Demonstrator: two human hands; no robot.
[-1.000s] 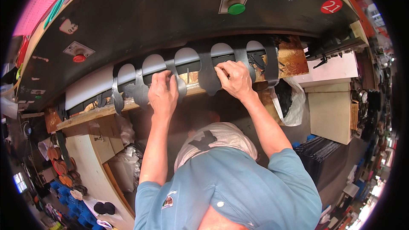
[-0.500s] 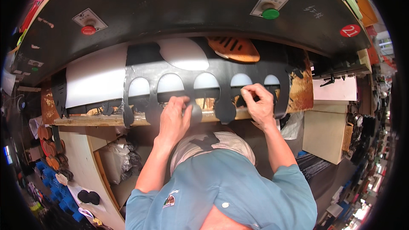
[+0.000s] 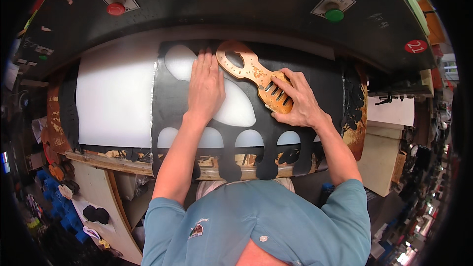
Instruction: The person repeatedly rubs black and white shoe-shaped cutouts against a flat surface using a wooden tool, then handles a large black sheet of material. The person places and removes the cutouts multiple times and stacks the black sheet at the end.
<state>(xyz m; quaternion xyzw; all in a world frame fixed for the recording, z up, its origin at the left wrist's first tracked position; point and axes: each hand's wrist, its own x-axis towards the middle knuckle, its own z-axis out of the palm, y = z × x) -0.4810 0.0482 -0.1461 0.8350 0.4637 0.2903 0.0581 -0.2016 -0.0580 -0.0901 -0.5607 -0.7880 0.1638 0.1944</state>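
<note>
A sole-shaped orange-brown cutting die (image 3: 258, 73) lies slantwise on a black sheet (image 3: 310, 76), its looped end far left and its slotted end toward me. My right hand (image 3: 298, 97) grips the slotted end, fingers across its top and thumb at the near edge. Left of the die, my left hand (image 3: 206, 83) presses on the sheet with fingers stretched out, holding nothing. Beside that hand, a sole-shaped cutout (image 3: 235, 106) shows white beneath. Rounded cutouts (image 3: 249, 138) run along the sheet's near edge, some hidden by my left forearm.
A white sheet (image 3: 116, 98) spreads out at left, under the black one. Black machine housing (image 3: 221, 5) overhangs the far side, with a red button (image 3: 116, 9) and a green button (image 3: 334, 15). A worn wooden edge (image 3: 111, 163) borders the table near me.
Both hands have gone from the sheet's near edge to farther in on it. My right hand has taken hold of the cutting die, which now shows whole. My left hand has flattened.
</note>
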